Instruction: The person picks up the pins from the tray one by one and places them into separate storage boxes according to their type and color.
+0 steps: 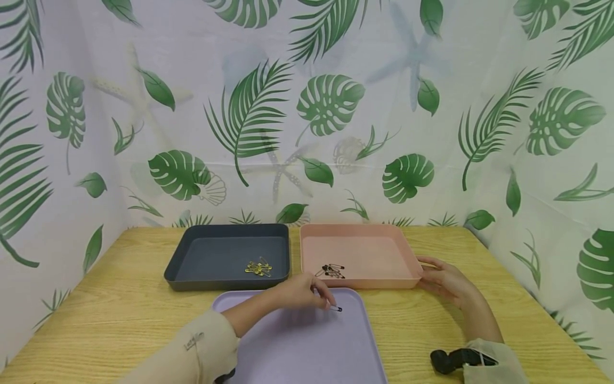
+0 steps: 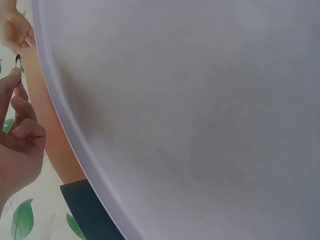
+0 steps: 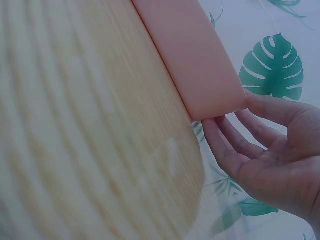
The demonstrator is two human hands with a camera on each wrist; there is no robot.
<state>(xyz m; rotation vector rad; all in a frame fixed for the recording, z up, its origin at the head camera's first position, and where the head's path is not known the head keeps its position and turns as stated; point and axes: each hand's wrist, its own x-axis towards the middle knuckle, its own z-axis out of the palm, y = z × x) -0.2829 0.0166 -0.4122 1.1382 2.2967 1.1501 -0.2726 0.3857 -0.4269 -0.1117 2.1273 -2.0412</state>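
Note:
Above the lavender tray (image 1: 312, 346), my left hand (image 1: 307, 292) pinches a black-ended safety pin (image 1: 338, 309) between thumb and fingertips. The same safety pin (image 2: 18, 62) shows upright at the left edge of the left wrist view. A small pile of black safety pins (image 1: 332, 270) lies at the near left of the pink tray (image 1: 366, 253). Gold safety pins (image 1: 259, 268) lie together in the dark blue tray (image 1: 203, 261). My right hand (image 1: 446, 282) touches the pink tray's near right corner; in the right wrist view its fingers (image 3: 227, 150) are extended against the outside wall.
All three trays are on a wooden table (image 1: 96, 314), the dark and pink ones side by side behind the lavender one. A leaf-patterned cloth (image 1: 331, 176) hangs behind and at both sides. Black straps (image 1: 455, 360) show at the cuffs.

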